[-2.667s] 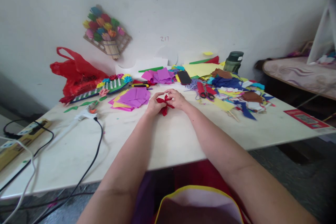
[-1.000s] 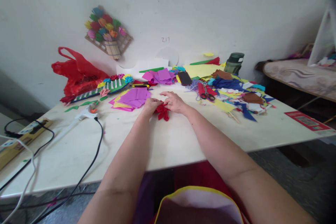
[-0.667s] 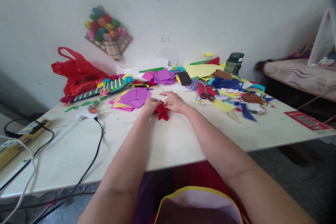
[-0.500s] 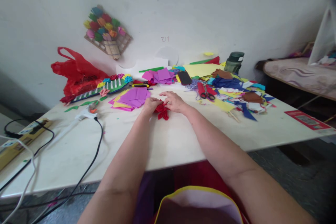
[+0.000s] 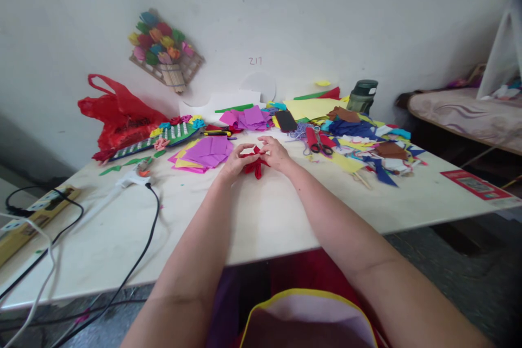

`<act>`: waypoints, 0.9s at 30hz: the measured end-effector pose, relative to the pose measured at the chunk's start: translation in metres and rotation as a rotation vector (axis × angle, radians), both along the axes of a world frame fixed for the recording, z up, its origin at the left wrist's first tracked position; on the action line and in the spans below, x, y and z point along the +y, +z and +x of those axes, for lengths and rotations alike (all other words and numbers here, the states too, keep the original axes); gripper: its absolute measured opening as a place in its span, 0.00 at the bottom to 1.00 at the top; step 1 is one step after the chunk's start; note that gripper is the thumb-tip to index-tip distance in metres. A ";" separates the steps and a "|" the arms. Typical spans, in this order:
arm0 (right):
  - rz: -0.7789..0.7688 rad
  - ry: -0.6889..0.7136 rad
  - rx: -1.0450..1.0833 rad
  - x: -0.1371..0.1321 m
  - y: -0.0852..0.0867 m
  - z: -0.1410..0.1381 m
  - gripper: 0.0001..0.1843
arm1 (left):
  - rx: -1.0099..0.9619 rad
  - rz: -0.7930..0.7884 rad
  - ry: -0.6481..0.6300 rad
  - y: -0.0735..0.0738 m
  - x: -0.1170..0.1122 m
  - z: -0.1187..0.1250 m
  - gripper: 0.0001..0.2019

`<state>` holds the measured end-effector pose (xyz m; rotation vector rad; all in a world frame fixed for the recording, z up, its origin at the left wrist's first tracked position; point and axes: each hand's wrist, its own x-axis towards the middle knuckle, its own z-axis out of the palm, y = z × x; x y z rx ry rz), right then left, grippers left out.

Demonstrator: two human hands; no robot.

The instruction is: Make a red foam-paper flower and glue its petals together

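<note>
At the near side, a bare part of the bench (image 5: 281,223) lies in front of the person. Beyond it is the red flower (image 5: 258,172), which I take as the centre of the clock. The left hand (image 5: 234,163) holds it from nine o'clock with a narrow grip. The right hand (image 5: 278,154) holds it from two o'clock, its grip also narrow, though its fingertips are partly hidden. At nine o'clock, well apart, lies a white tool (image 5: 136,178). Between nine and ten, nearer to the hands, is a stack of purple and yellow sheets (image 5: 210,153). Between two and three lie the scissors (image 5: 319,141); farther that way, toward three, is a heap of coloured scraps (image 5: 389,150). At one o'clock there is a flat black phone (image 5: 286,121). Farther, a red plastic bag (image 5: 126,119) is about ten o'clock, and a green bottle (image 5: 361,99) stands upright at two. On the wall (image 5: 302,16), toward eleven, hangs a colourful bouquet (image 5: 161,43).
</note>
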<state>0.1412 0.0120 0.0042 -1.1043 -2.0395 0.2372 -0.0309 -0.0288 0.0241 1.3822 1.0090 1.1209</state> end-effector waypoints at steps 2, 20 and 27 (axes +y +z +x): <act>-0.004 0.006 0.019 0.002 -0.002 0.001 0.06 | 0.034 0.048 0.008 0.000 -0.001 0.000 0.29; 0.041 -0.020 -0.077 -0.005 0.001 -0.008 0.07 | 0.202 0.092 0.130 -0.003 0.001 0.008 0.13; 0.081 0.001 -0.061 -0.001 -0.004 -0.006 0.07 | 0.173 0.083 0.154 -0.005 0.002 0.008 0.12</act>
